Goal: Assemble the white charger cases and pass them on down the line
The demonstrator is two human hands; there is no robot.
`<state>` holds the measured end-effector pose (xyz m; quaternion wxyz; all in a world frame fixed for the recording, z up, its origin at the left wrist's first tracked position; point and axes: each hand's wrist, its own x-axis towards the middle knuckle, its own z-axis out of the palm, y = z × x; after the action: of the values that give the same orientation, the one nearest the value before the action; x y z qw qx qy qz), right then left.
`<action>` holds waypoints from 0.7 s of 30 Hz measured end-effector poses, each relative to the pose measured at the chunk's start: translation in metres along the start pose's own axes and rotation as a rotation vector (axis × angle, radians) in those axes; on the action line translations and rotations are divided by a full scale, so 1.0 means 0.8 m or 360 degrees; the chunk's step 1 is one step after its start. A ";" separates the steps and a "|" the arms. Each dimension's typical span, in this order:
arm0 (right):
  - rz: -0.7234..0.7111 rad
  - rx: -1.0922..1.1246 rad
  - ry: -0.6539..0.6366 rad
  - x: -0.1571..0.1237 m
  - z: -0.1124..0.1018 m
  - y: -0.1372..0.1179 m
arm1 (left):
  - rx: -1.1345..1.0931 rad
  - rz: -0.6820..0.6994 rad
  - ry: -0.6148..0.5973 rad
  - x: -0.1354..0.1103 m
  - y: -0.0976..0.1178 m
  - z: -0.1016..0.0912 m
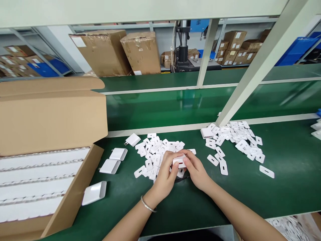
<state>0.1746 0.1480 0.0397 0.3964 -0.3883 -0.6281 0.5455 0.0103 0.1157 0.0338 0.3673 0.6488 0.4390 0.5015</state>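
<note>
Both hands meet over the green bench and grip one white charger housing [179,161], whose slotted end faces me. My left hand [164,174] wraps its left side, thumb near the slot. On the other side my right hand [197,170] presses with thumb and fingers. Just left of the hands spreads a pile of white slotted end plates [155,157], partly hidden by my left hand. Several white charger housings [109,166] lie farther left, some with plug prongs showing. A dark thin object [182,179] shows under my hands, too covered to identify.
An open cardboard box [72,197] with white rows inside stands at the left. More slotted plates [235,135] lie at the right, beside a slanted white post [253,73]. Beyond the bench's rail runs a green conveyor surface [150,110]; large cartons [141,53] stand behind.
</note>
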 end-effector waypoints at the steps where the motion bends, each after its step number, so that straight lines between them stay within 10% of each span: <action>1: -0.0047 -0.0046 0.0006 -0.001 0.000 -0.001 | -0.0023 0.0010 0.0008 0.000 0.001 -0.001; 8: -0.0218 -0.0237 0.0117 -0.005 -0.004 -0.004 | -0.0564 -0.0236 0.0045 0.004 0.000 0.004; 21: -0.0185 -0.0280 0.0059 -0.003 -0.003 -0.011 | -0.0540 -0.0201 0.0181 0.005 0.006 0.006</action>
<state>0.1771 0.1453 0.0480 0.4033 -0.3945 -0.6876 0.4571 0.0161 0.1177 0.0387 0.4767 0.5192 0.4083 0.5801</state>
